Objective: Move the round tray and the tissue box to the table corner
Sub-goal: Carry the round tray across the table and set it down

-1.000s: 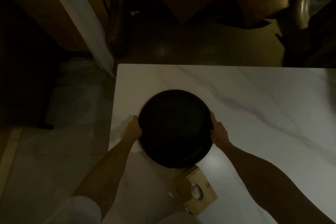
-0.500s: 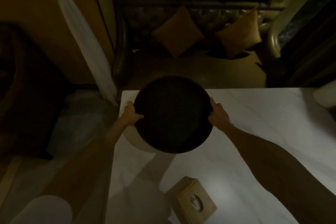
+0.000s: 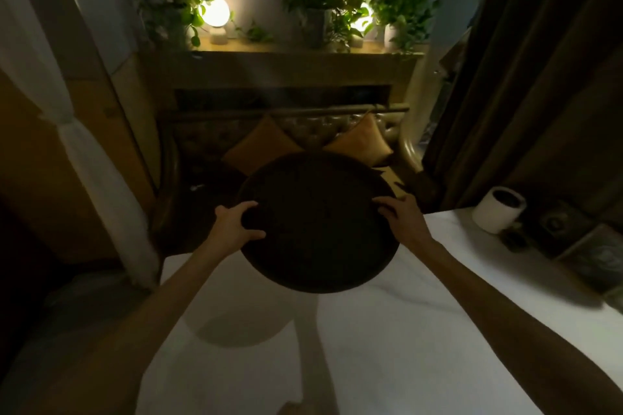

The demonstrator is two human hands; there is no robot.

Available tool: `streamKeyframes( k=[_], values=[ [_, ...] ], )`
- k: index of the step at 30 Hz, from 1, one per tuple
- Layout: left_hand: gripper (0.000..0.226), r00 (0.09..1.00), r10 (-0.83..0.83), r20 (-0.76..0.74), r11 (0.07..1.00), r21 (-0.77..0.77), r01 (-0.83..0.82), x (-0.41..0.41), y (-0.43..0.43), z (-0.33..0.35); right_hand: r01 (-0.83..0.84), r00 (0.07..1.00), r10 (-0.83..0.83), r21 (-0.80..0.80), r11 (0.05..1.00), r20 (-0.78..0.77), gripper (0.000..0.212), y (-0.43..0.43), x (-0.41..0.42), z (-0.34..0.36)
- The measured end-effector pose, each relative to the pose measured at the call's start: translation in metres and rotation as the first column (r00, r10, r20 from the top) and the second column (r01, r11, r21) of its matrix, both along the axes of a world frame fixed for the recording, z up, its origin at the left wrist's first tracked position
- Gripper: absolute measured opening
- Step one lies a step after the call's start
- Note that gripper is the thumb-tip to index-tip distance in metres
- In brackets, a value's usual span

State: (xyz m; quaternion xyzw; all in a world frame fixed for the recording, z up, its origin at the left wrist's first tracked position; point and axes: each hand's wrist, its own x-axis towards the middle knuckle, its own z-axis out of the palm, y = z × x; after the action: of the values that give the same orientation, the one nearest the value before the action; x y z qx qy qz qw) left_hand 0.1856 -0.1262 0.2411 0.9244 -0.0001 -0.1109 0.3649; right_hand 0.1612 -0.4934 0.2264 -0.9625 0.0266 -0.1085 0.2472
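Observation:
The dark round tray [image 3: 318,222] hangs in the air above the far left part of the white marble table [image 3: 387,340], tilted slightly, and casts a round shadow on the tabletop. My left hand [image 3: 236,226] grips its left rim with the thumb over the edge. My right hand [image 3: 403,217] grips its right rim. Only a sliver of the tan tissue box [image 3: 291,409] shows at the bottom edge of the frame.
A white cylindrical mug [image 3: 499,209] stands at the table's far right edge, next to dark framed items [image 3: 593,256]. Beyond the table is a bench with orange cushions [image 3: 359,141], a shelf of potted plants [image 3: 317,7] and lamps. A white curtain [image 3: 84,158] hangs at left.
Both hands have lifted the tray off the table and carried it up and away from me. The view has tipped up, and the tissue box has slid almost out of frame.

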Motion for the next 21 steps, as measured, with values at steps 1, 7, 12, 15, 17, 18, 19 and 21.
streamKeyframes(
  k=[1,7,12,15,17,18,19,21],
  values=[
    [0.077,1.0,-0.007,0.022,1.0,0.002,0.007,-0.009,-0.013,0.0,0.013,1.0,-0.013,-0.003,1.0,0.003,0.03,-0.013,-0.012,0.001],
    [0.076,0.998,0.038,0.04,0.999,0.022,-0.039,-0.087,-0.112,-0.003,-0.007,0.998,0.008,-0.015,1.0,0.065,0.026,-0.11,-0.073,-0.013],
    [0.068,0.991,0.133,0.012,0.991,0.016,-0.133,-0.153,-0.202,-0.014,-0.039,0.997,0.038,0.006,0.999,0.064,0.028,-0.193,-0.124,-0.027],
    [0.066,0.977,0.211,-0.019,0.977,0.026,-0.21,-0.179,-0.25,-0.018,-0.065,0.998,0.064,0.009,0.998,0.026,0.031,-0.235,-0.144,-0.036],
    [0.067,0.968,0.248,-0.029,0.969,0.006,-0.248,-0.19,-0.276,-0.019,-0.06,0.998,0.06,0.029,0.998,0.009,0.033,-0.256,-0.155,-0.039],
    [0.068,0.966,0.257,-0.027,0.966,0.002,-0.257,-0.195,-0.286,-0.019,-0.055,0.998,0.055,0.037,0.998,0.007,0.033,-0.265,-0.161,-0.039],
    [0.069,0.965,0.259,-0.028,0.966,0.009,-0.259,-0.198,-0.295,-0.019,-0.047,0.999,0.047,0.045,0.998,0.01,0.032,-0.272,-0.167,-0.041],
    [0.07,0.966,0.257,-0.014,0.966,0.033,-0.257,-0.208,-0.308,-0.019,-0.014,1.0,0.013,0.073,0.997,0.012,0.03,-0.28,-0.184,-0.045]
  ],
)
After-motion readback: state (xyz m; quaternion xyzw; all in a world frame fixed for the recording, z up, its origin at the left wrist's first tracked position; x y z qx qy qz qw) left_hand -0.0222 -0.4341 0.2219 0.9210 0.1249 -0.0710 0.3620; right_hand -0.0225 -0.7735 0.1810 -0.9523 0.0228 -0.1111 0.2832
